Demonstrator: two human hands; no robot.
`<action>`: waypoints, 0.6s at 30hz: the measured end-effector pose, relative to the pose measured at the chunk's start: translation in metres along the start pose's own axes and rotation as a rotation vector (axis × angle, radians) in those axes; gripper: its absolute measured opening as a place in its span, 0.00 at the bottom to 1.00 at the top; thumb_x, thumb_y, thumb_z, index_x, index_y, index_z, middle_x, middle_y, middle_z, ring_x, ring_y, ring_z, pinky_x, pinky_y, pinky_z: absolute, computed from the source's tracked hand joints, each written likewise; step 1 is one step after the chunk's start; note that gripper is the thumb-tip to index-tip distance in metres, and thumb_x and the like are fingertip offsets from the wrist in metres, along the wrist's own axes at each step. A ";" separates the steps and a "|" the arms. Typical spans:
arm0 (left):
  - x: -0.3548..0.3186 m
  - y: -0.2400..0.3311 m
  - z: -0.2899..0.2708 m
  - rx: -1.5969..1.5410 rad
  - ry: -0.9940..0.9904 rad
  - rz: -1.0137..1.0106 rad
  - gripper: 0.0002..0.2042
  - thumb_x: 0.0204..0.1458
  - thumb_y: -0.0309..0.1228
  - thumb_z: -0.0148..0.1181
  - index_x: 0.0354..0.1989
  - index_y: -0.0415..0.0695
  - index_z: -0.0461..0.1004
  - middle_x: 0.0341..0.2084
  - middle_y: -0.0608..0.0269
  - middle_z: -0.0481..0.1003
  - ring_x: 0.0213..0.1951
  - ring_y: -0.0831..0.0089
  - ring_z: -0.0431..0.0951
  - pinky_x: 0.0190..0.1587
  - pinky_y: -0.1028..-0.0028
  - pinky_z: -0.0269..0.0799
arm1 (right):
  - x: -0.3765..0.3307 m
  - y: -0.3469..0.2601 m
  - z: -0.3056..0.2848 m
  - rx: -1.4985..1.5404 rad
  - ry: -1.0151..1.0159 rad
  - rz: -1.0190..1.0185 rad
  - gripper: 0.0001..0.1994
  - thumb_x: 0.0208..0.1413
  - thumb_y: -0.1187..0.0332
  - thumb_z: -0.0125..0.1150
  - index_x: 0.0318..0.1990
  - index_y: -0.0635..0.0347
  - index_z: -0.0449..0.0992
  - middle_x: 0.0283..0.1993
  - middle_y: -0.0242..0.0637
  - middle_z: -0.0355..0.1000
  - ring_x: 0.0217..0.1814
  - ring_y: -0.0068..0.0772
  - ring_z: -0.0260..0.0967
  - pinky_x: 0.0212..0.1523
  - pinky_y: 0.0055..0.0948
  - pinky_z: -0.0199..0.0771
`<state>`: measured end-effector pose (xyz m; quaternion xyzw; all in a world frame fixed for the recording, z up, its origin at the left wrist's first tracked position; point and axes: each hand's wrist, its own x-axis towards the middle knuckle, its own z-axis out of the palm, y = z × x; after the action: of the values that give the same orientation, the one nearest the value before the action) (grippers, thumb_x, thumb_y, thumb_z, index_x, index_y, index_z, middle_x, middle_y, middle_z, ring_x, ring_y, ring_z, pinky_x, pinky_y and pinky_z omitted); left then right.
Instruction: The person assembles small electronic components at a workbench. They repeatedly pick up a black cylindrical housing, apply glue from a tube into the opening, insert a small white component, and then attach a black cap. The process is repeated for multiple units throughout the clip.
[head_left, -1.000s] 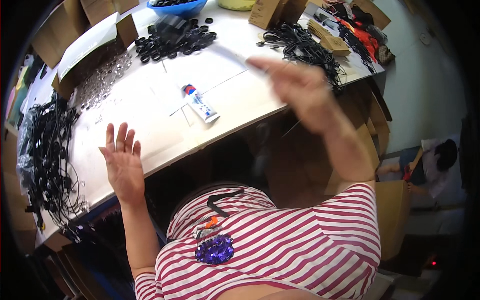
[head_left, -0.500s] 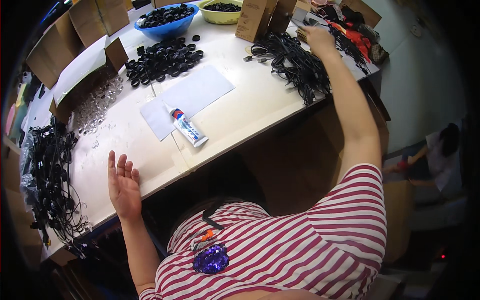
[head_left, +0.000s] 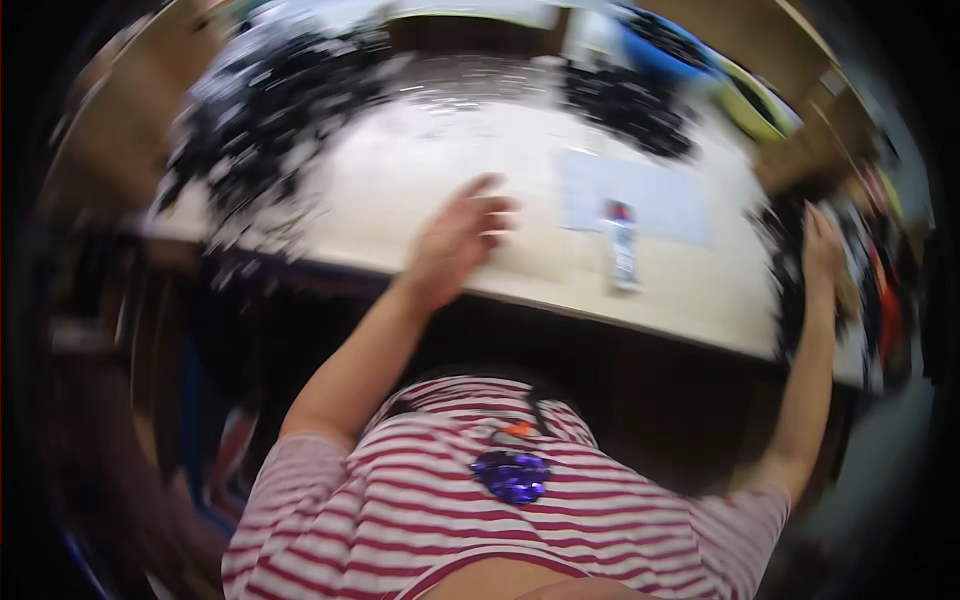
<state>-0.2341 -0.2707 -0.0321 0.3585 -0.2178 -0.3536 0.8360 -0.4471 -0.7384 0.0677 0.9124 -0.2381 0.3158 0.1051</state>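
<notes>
Black cable pile (head_left: pixel 800 270) under right hand (head_left: pixel 822 245), grip state unclear in blur, left hand (head_left: pixel 462 235) flat on table (head_left: pixel 400 200)

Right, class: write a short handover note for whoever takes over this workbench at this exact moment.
Left hand: open, flat on the pale tabletop, holding nothing.
Right hand: stretched to the table's right edge, at the tangle of black cables; grip too blurred to tell.
White glue-like tube lies by the white paper sheet, untouched.
Done: nothing visibly picked up. Left: cables not yet brought in.
</notes>
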 end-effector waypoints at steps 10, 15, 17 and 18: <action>-0.010 0.060 -0.031 0.712 0.159 0.382 0.13 0.52 0.22 0.50 0.47 0.37 0.68 0.39 0.61 0.72 0.42 0.78 0.71 0.45 0.78 0.67 | -0.039 -0.375 -0.004 0.843 -0.106 -0.748 0.07 0.43 0.75 0.59 0.32 0.60 0.75 0.35 0.36 0.72 0.39 0.37 0.68 0.41 0.32 0.66; 0.008 0.208 -0.160 1.541 0.737 0.956 0.10 0.46 0.22 0.52 0.38 0.41 0.73 0.37 0.56 0.73 0.38 0.64 0.73 0.43 0.69 0.67 | -0.043 -0.441 0.019 1.059 -0.118 -0.743 0.06 0.45 0.74 0.58 0.33 0.58 0.76 0.35 0.36 0.72 0.38 0.37 0.68 0.41 0.31 0.68; -0.003 0.253 -0.212 1.973 1.109 0.677 0.15 0.47 0.32 0.52 0.45 0.48 0.70 0.45 0.56 0.69 0.47 0.57 0.68 0.50 0.62 0.62 | -0.046 -0.447 0.035 1.089 -0.100 -0.725 0.05 0.45 0.73 0.58 0.31 0.58 0.76 0.34 0.35 0.72 0.37 0.35 0.68 0.40 0.31 0.67; -0.009 0.265 -0.228 2.012 1.218 0.451 0.17 0.48 0.36 0.51 0.48 0.50 0.68 0.48 0.58 0.68 0.51 0.57 0.65 0.51 0.62 0.60 | -0.047 -0.445 0.045 1.075 -0.150 -0.719 0.04 0.46 0.73 0.58 0.31 0.58 0.76 0.34 0.34 0.73 0.37 0.35 0.68 0.39 0.30 0.68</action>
<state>0.0161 -0.0317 0.0186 0.9140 -0.0232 0.3578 0.1898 -0.2328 -0.3514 -0.0148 0.8803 0.2664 0.2715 -0.2837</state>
